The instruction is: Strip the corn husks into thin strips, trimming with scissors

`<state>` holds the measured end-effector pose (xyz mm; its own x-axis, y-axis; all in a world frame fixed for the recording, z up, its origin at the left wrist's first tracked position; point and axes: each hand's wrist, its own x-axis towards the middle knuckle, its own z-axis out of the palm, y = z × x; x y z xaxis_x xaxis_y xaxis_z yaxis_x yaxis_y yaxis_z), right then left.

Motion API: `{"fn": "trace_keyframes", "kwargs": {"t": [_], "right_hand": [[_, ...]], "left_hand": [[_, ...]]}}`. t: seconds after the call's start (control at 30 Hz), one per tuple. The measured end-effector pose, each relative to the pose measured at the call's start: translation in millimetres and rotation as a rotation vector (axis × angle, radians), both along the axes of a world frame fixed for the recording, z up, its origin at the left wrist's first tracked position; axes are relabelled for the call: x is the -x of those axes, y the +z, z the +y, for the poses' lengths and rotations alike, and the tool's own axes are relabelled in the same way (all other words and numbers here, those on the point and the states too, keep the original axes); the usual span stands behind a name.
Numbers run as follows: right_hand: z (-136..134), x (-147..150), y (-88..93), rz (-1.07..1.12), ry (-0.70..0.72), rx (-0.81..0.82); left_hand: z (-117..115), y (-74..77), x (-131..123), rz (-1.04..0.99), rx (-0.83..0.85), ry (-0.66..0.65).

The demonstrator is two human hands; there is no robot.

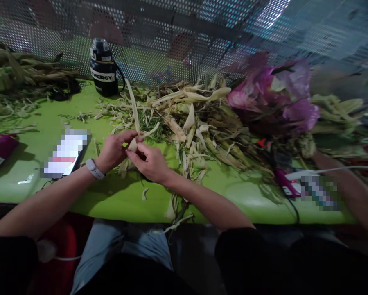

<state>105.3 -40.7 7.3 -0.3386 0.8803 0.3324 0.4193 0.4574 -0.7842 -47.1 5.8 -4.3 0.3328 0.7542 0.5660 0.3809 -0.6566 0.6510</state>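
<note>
My left hand (116, 149), with a pale band on its wrist, is closed in a pinch on a pale corn husk (133, 108). One long strip of the husk stands up from the fingers, and a shorter end points to the right. My right hand (151, 163) is closed too, thumb and fingers pinching the folded lower part of the same husk. Both hands meet just above the green tabletop (110, 198). Behind and right of them spreads a heap of dry corn husks (214, 110) with loose strips. Part of the grip is hidden by the fingers.
A phone (65, 153) lies left of my hands; a dark bottle (104, 69) stands behind. Another husk pile (21, 73) is at far left. Rightward are a pink plastic bag (263, 90), a purple box (286, 184) with a cable, and another person's arm (343, 188). Perforated mesh (159, 37) stands behind.
</note>
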Motion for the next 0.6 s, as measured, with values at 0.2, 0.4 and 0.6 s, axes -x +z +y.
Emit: {"fn": "trace_keyframes", "kwargs": {"t": [0.2, 0.4, 0.6], "right_hand": [[-5.1, 1.7, 6.3, 0.073, 0.142, 0.031], [-5.0, -0.7, 13.4, 0.000, 0.265, 0.045], [-5.8, -5.6, 17.8, -0.024, 0.278, -0.041]], "left_hand": [[-4.0, 6.5, 2.2, 0.118, -0.028, -0.009], [-7.0, 7.6, -0.4, 0.106, 0.031, 0.028], [-4.8, 12.4, -4.0, -0.079, 0.251, -0.098]]}}
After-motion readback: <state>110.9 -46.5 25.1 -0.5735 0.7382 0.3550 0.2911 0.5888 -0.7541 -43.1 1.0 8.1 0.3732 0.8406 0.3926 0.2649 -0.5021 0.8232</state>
